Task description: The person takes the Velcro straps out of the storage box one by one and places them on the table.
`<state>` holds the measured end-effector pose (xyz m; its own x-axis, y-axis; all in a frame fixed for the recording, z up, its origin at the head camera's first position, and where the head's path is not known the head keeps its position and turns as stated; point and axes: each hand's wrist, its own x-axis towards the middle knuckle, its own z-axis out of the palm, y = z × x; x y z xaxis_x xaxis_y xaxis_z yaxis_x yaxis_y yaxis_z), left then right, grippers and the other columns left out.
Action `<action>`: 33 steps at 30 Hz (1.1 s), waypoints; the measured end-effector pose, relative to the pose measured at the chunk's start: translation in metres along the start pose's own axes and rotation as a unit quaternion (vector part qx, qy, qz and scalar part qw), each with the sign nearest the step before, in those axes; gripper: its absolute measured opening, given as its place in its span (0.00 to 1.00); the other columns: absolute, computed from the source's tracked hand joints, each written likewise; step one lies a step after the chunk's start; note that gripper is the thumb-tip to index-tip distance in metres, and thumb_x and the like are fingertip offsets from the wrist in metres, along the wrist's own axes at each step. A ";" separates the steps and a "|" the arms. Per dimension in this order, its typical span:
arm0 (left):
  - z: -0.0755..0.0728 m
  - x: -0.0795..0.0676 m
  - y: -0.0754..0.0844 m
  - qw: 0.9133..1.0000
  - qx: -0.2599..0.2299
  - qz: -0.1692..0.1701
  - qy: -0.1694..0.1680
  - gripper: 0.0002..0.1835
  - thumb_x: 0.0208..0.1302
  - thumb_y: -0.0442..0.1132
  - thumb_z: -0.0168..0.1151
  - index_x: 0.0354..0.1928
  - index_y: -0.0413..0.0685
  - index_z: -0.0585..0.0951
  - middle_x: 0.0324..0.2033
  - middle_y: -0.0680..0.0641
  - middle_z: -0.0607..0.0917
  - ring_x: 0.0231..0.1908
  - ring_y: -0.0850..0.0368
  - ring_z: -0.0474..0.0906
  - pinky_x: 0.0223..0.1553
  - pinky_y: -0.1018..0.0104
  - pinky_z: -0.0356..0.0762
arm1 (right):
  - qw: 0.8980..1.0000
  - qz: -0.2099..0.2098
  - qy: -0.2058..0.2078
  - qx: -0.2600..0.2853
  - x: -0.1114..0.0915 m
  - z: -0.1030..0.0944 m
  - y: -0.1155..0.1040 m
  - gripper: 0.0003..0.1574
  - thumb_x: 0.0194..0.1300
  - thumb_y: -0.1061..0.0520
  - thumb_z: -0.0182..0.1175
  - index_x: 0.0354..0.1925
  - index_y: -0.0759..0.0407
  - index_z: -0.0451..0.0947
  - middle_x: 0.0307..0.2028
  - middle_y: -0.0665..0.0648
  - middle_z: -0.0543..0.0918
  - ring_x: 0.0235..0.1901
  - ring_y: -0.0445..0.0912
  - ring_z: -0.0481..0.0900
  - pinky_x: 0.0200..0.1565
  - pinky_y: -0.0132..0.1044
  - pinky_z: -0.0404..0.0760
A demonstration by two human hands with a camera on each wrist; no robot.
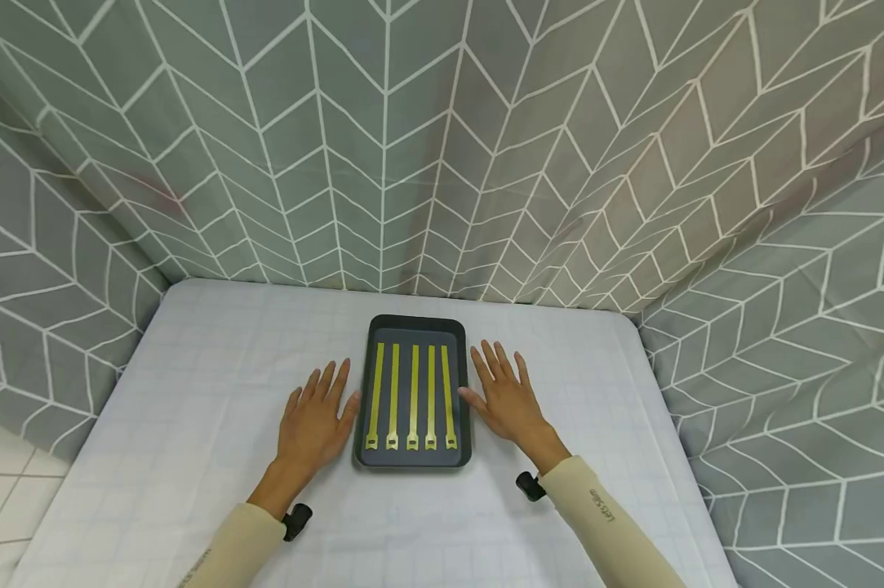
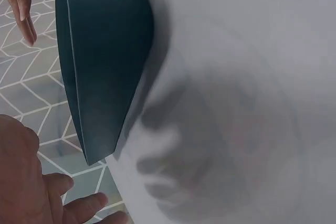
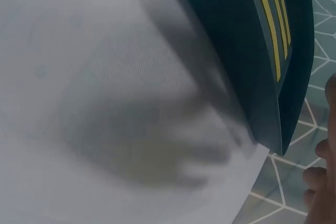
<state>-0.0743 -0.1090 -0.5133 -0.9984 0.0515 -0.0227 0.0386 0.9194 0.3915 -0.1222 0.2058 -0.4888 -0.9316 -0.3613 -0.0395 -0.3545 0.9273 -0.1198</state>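
A dark grey rectangular tray [image 1: 412, 322] lies on the table between the two hands. Inside it, several yellow cable ties [image 1: 414, 392] run lengthwise side by side, their wider slotted ends toward the person. My left hand [image 1: 313, 425] is held palm down at the tray's left with fingers extended, holding nothing. On the other side, my right hand [image 1: 508, 404] has its fingers spread and grips nothing; its thumb is close to the tray's right rim, and contact cannot be told. Both wrist views show the tray's outer wall [image 2: 107, 51] and a hand shadow on the cloth.
A white cloth [image 1: 228, 351] covers the table. Grey curtains [image 1: 427, 163] with a white chevron pattern hang behind and at both sides. White floor tiles [image 1: 1, 490] show at the lower left. A small black device [image 1: 296, 521] sits at each wrist.
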 end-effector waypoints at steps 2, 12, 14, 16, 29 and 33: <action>0.003 -0.002 0.001 1.000 -0.016 0.001 0.002 0.35 0.78 0.58 0.43 0.79 0.49 0.55 0.74 0.36 0.62 0.72 0.33 0.58 0.69 0.35 0.58 | 1.000 -0.007 0.003 0.000 0.001 0.002 -0.003 0.47 0.76 0.33 0.46 0.80 0.54 0.48 0.79 0.60 0.50 0.79 0.55 0.43 0.76 0.58 0.37; 0.013 -0.010 0.000 0.990 -0.138 0.008 -0.012 0.33 0.78 0.56 0.46 0.78 0.49 0.58 0.69 0.35 0.70 0.66 0.33 0.68 0.60 0.34 0.69 | 0.997 -0.068 -0.028 0.004 0.008 0.000 -0.012 0.47 0.75 0.33 0.47 0.79 0.56 0.51 0.78 0.60 0.52 0.78 0.56 0.46 0.74 0.61 0.46; 0.014 -0.011 -0.001 0.988 -0.153 0.013 -0.012 0.33 0.78 0.53 0.49 0.78 0.49 0.59 0.68 0.35 0.71 0.65 0.33 0.69 0.60 0.36 0.71 | 0.996 -0.082 -0.039 0.003 0.009 -0.001 -0.014 0.47 0.75 0.33 0.46 0.79 0.56 0.52 0.78 0.60 0.53 0.78 0.55 0.46 0.74 0.61 0.47; 0.016 -0.013 -0.001 0.986 -0.166 0.019 -0.006 0.32 0.77 0.51 0.51 0.77 0.48 0.61 0.65 0.35 0.74 0.62 0.36 0.72 0.59 0.38 0.73 | 0.994 -0.095 -0.047 0.007 0.011 -0.002 -0.015 0.46 0.76 0.33 0.46 0.78 0.56 0.53 0.78 0.60 0.53 0.78 0.55 0.47 0.74 0.60 0.47; 0.022 -0.018 -0.005 0.962 -0.270 0.045 0.014 0.29 0.66 0.29 0.64 0.69 0.41 0.71 0.42 0.42 0.81 0.31 0.62 0.76 0.33 0.68 0.77 | 0.976 -0.211 -0.051 0.027 0.032 -0.006 -0.027 0.38 0.74 0.39 0.55 0.71 0.58 0.68 0.71 0.61 0.68 0.73 0.57 0.62 0.69 0.57 0.64; 0.021 -0.021 -0.003 0.954 -0.297 0.032 -0.007 0.29 0.65 0.28 0.64 0.68 0.42 0.73 0.43 0.42 0.80 0.32 0.61 0.77 0.33 0.70 0.77 | 0.970 -0.231 -0.073 0.019 0.041 -0.008 -0.035 0.36 0.72 0.40 0.57 0.69 0.57 0.70 0.68 0.58 0.72 0.70 0.54 0.67 0.68 0.55 0.67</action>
<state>-0.0523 -0.1049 -0.5337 -0.9940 0.1090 0.0068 0.0640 0.5312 0.8448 -0.1489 0.1592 -0.4788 -0.6511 -0.7505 -0.1129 -0.7264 0.6594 -0.1938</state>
